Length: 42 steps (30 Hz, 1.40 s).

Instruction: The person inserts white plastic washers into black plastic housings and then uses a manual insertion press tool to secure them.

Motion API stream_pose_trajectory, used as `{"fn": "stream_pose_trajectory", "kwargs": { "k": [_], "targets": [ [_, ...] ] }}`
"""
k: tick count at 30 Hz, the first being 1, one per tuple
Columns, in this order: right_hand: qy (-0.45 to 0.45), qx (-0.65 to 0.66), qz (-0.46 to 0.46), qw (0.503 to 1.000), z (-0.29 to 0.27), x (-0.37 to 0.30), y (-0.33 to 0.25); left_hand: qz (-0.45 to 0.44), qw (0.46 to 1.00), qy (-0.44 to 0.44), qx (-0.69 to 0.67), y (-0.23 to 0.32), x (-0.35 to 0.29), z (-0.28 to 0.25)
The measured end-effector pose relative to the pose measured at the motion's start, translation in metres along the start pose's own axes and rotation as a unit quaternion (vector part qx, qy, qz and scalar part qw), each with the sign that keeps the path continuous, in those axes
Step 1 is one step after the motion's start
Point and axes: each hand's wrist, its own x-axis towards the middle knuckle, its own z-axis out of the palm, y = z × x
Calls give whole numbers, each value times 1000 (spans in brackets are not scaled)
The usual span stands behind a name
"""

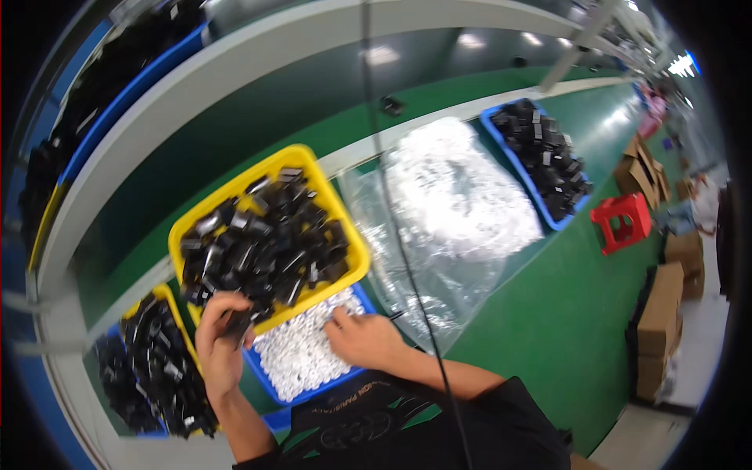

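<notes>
My left hand [218, 345] is closed around a black plastic part [236, 323], raised by the near edge of a yellow bin [362, 262]. That bin is heaped with glossy black plastic parts [262, 249]. Close below it, and partly covered by it, sits a blue tray [296, 398] filled with small white pieces [298, 359]. Over the tray's right side is my right hand [366, 341], fingers bent down to the white pieces. Its fingertips look pinched together, and whatever they hold is hidden.
A clear plastic bag [462, 196] of white pieces lies right of the yellow bin. Beyond it stands a blue bin [564, 223] of black parts. More black parts [164, 364] fill bins at left. A dark cable [403, 251] hangs across the view. A red stool [623, 222] stands on the right.
</notes>
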Motion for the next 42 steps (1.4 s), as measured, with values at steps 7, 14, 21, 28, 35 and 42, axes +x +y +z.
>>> {"fn": "stream_pose_trajectory", "kwargs": {
  "k": [7, 14, 21, 28, 35, 42],
  "targets": [
    [-50, 7, 36, 998, 4, 0, 0, 36, 998, 42, -11, -18, 7, 20],
    [-64, 4, 67, 996, 5, -1, -1, 49, 995, 19, 82, -28, 11, 25],
    [-41, -3, 77, 996, 8, 1, -6, 85, 986, 37, 137, -39, -5, -4],
    [56, -70, 36, 995, 1, -3, 0, 113, 968, 24, 221, 3, 4, -21],
    [8, -41, 26, 999, 4, 3, 0, 105, 936, 79, 327, 16, 54, -32],
    [2, -11, 1, 1000, 2, 3, 8, 17, 900, 57, 431, 6, 173, -52]
  ]
}}
